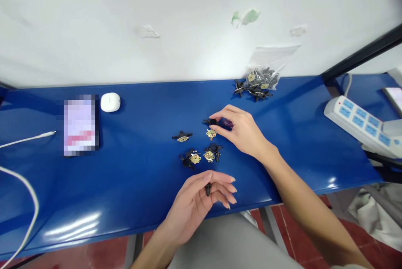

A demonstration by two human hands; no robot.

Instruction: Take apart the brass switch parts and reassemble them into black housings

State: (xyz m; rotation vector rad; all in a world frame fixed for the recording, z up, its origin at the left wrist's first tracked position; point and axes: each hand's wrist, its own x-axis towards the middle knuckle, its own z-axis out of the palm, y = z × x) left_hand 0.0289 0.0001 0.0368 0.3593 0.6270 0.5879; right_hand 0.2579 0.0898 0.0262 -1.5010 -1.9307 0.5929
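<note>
My left hand is near the table's front edge, palm turned up and fingers loosely curled. A small black peg-like piece rests in it by the thumb. My right hand pinches a black plastic part between thumb and fingertips, at the table surface. Just below those fingertips lies a brass-coloured plate. Nearer to me are two small groups of parts, each with a brass disc and black pieces. A black part with arms and a brass face lies to their upper left.
At the back, a clear plastic bag of similar parts leans on the wall, with loose black parts before it. A white power strip is at right. At left are a phone, a white earbud case and white cables.
</note>
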